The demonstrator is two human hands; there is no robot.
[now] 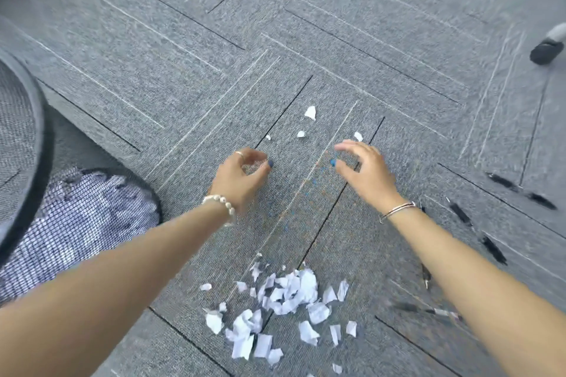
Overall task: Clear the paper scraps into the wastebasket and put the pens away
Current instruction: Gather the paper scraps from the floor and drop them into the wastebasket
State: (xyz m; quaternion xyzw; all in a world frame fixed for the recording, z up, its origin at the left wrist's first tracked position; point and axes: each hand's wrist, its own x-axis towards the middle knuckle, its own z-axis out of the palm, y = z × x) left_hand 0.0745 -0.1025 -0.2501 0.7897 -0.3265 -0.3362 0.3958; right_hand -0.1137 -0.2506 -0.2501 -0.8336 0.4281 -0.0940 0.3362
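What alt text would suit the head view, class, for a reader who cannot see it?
Two bare hands, left hand and right hand, reach over grey carpet toward a few small paper scraps. A bigger pile of scraps lies nearer, black pens lie scattered to the right, and a mesh wastebasket sits left.

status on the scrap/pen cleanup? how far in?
Done: some paper shows through the mesh wastebasket. In hand: nothing visibly; left hand and right hand hover curled over the carpet near a few stray scraps. Left: the main scrap pile and the pens lying at right.
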